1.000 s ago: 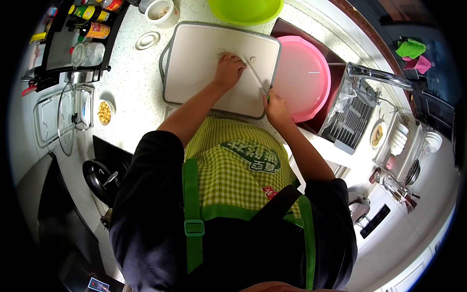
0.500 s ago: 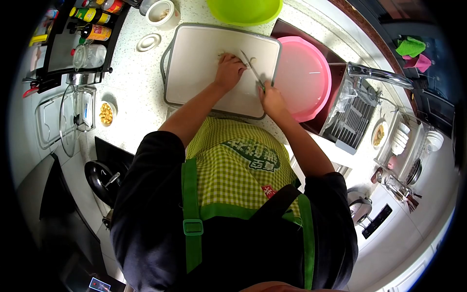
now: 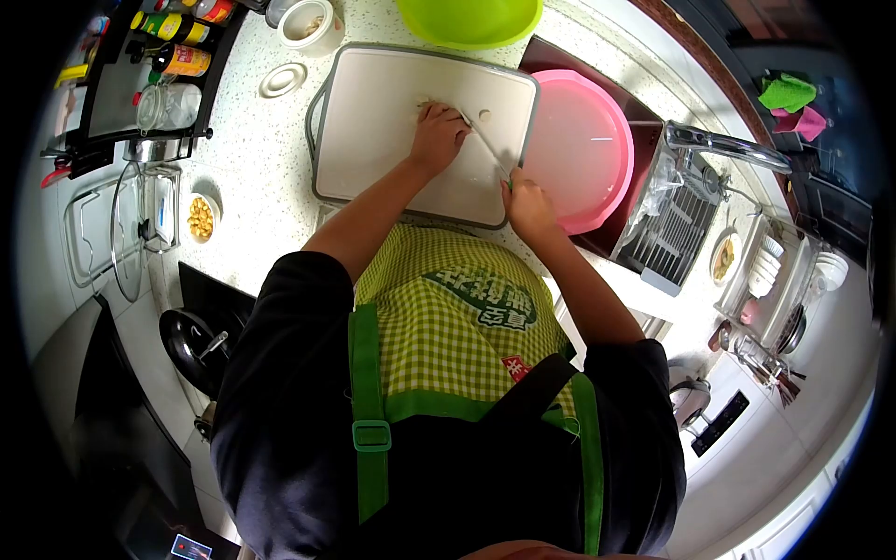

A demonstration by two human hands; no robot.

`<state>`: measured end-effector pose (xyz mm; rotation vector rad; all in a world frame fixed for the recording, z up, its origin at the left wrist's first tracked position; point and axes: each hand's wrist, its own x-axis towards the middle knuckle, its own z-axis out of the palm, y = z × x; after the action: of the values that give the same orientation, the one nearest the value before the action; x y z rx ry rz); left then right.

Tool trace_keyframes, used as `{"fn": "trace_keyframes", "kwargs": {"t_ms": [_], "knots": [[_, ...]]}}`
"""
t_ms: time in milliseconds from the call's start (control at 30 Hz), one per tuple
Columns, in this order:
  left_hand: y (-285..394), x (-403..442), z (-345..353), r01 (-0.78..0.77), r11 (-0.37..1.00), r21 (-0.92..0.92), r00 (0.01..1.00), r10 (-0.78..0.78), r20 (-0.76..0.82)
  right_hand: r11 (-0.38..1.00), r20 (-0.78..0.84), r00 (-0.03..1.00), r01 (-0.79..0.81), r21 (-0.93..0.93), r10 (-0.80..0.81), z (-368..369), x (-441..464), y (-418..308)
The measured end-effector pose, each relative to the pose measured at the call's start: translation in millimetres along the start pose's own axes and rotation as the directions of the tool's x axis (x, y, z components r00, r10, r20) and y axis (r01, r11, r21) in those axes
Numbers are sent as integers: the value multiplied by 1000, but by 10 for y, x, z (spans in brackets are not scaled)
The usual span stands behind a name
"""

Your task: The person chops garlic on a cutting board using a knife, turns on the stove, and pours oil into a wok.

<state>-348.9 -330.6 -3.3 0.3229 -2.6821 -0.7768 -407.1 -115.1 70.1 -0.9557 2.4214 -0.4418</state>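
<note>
On the grey-rimmed cutting board (image 3: pixel 373 140), my left hand (image 3: pixel 441 137) presses down with curled fingers on a small pale piece of food, mostly hidden under them. Pale bits show at the hand's far edge. My right hand (image 3: pixel 530 207) is closed round the handle of a kitchen knife (image 3: pixel 490 147). Its blade slants up and left over the board, with the tip beside my left fingertips. A small round pale slice (image 3: pixel 484 116) lies on the board, to the right of the blade tip.
Right of the board, a pink basin (image 3: pixel 583 154) sits over the sink by the faucet (image 3: pixel 728 145). A green bowl (image 3: pixel 471 23) stands behind. To the left are a white tub (image 3: pixel 311 28), its lid (image 3: pixel 283 80), a bowl of yellowish pieces (image 3: pixel 202 217) and bottles (image 3: pixel 182 61).
My right hand has shifted slightly down and right, drawing the knife back a little. The round slice shows more fully beside the blade. My left hand stays nearly in place.
</note>
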Motion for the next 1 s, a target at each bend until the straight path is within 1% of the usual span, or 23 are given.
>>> {"fn": "trace_keyframes", "kwargs": {"t_ms": [100,200,267,400,567,700,867,1000], "knots": [[13,-2,15,-3,1000,12,999,4,-38,1000,17,1000,4,-18,-4,24,59,-34],[25,-1,22,2,999,38,999,0,-48,1000,27,1000,13,14,-13,127,212,-20],[23,14,6,-1,999,49,999,3,-41,996,-41,999,33,77,-30,196,266,2],[35,12,-19,6,997,76,1000,-5,-16,994,-62,995,85,73,-80,144,150,25],[47,13,-7,16,998,54,1000,-14,-28,1000,-10,1000,11,25,-11,119,66,12],[25,2,4,15,998,58,1000,-13,-28,1000,13,1000,12,15,-12,82,47,-6],[-2,-1,38,3,997,74,999,0,-37,1000,74,997,-26,-2,26,102,104,-35],[36,-1,23,12,997,75,999,-8,-46,999,62,997,-39,2,39,96,170,-82]]}}
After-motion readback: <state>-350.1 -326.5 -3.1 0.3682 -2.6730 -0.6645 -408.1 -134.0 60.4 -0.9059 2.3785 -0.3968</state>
